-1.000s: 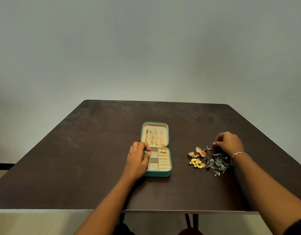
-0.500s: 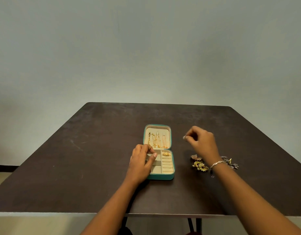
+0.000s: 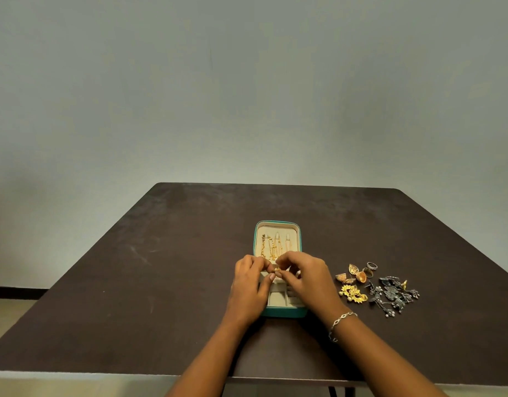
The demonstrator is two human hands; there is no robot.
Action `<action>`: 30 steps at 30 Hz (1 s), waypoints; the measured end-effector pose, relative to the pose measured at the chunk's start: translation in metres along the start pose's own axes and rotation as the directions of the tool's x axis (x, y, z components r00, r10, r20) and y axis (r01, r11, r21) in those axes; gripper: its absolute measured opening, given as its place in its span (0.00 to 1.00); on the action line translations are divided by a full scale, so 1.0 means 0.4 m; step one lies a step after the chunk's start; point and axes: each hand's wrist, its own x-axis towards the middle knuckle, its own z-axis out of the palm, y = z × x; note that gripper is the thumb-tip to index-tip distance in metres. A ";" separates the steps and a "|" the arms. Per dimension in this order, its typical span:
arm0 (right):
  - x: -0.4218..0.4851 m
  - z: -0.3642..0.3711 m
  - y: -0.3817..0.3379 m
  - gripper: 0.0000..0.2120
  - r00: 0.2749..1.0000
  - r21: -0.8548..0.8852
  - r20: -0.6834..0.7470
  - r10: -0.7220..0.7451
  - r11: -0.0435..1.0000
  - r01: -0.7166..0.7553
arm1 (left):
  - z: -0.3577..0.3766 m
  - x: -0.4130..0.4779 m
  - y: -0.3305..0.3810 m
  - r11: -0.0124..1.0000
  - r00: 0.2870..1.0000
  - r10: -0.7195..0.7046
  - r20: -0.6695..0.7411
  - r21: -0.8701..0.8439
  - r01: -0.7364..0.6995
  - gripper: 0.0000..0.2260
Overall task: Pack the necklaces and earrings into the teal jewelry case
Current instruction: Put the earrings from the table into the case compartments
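ok so, tips on doing this step right. The left hand [image 3: 248, 285] sits at the left wall of the teal jewelry case [image 3: 284, 313]. Its fingers are curled over the wall and the thumb pokes in over the cream compartments, so it's gripping the case and bracing it. Good call imo, that little box looks light and could skate on the dark counter [image 3: 161, 282].

The case lies open mid-counter, nearer the near edge than the far one. Its lid lies flat toward the far edge, with the necklaces [image 3: 271, 247] hung inside it.

Over the base's far compartments, the right hand [image 3: 307, 279] has its fingertips pinched on what looks like a small gold piece [image 3: 278, 268]. It's too tiny to say which kind. My advice:
- Bring it low into one compartment before letting go, because a drop from height could bounce it into the next slot.
- Stay clear of the chain ends just beyond so nothing snags.
- Use the left thumb as a guide, not a blocker.

Further right, between the case and the right edge, the loose earrings lie in a pile. There are gold bell ones [image 3: 351, 277], a yellow flowery pair [image 3: 353, 293], a dark silvery tangle [image 3: 394, 296], plus a ring or two [image 3: 371, 265]. I'd guess the tangle is the fiddly bit, so tease pieces out one at a time.
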 end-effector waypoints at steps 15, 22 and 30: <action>0.029 -0.030 -0.005 0.05 0.979 0.116 0.162 0.121 0.983 -0.140 | -0.003 0.002 0.004 0.999 1.000 -0.005 0.004 -0.044 0.005 0.03; 0.042 -0.072 -0.001 0.06 0.987 -0.044 0.150 0.052 0.998 -0.045 | -0.008 0.001 0.011 0.998 0.998 -0.050 0.040 -0.047 0.052 0.06; 0.062 -0.114 -0.014 0.09 0.929 -0.442 0.368 0.043 0.887 0.134 | -0.005 0.003 0.007 0.998 0.997 -0.062 0.041 -0.008 0.062 0.08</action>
